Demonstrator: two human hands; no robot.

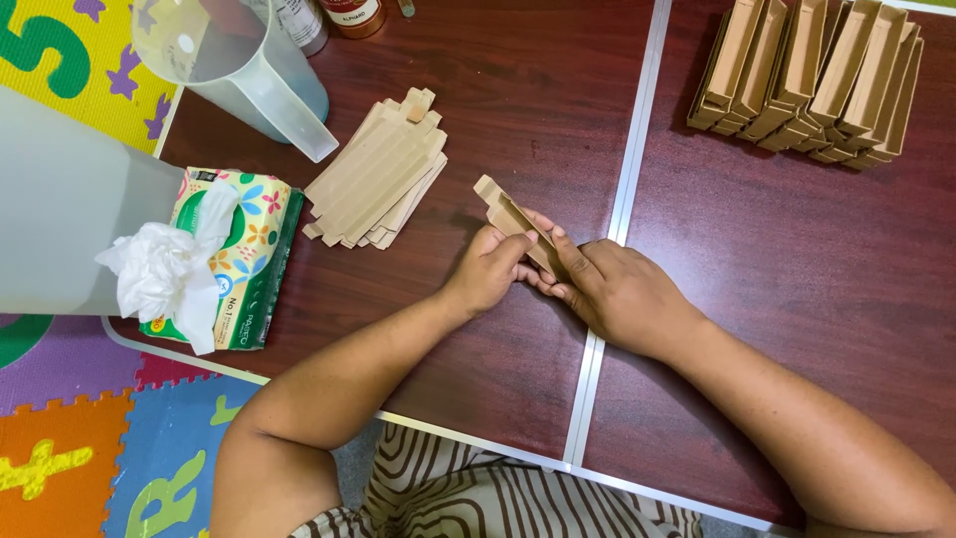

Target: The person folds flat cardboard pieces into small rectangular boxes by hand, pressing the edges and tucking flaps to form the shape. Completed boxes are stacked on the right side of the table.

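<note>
Head camera, looking down: my left hand (490,269) and right hand (612,289) meet over the dark worktop (777,259), both pinching one narrow cardboard piece (510,221) between fingers and thumbs. Its free end pokes up and away past my left fingertips. It looks light, thin and easily creased, so I judge the long folded edges the safest hold. Flat blanks (378,174) lie beyond my left hand; folded pieces (812,80) are stacked far beyond my right.
</note>
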